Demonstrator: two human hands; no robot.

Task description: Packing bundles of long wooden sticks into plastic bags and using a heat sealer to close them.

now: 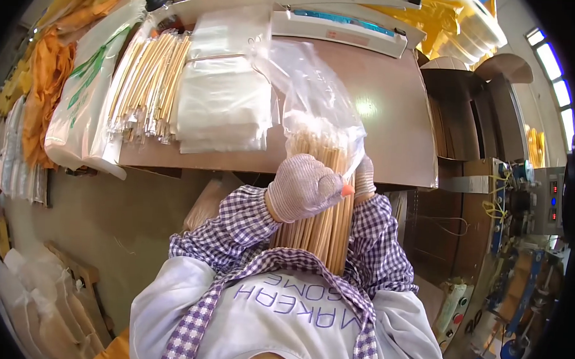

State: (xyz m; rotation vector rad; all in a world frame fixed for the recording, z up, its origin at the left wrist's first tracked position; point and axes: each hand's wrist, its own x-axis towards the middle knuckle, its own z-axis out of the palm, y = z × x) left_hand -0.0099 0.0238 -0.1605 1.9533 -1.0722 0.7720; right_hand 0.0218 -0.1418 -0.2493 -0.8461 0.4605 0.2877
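Note:
My left hand [303,188], in a striped glove with an orange finger cot, is closed around a tall bundle of thin wooden sticks [314,235] held against my body. The tops of the sticks are inside a clear plastic bag [314,91] that stretches over the table [393,120]. My right hand [364,176], gloved as well, grips the right side of the bagged bundle, its fingertips hidden behind the plastic.
Flat clear bags [220,112], bundled packaged sticks [147,83] and orange plastic sheets [44,85] lie left. A white bag sealer [339,31] sits at the back. Machinery with a control panel [549,200] stands right.

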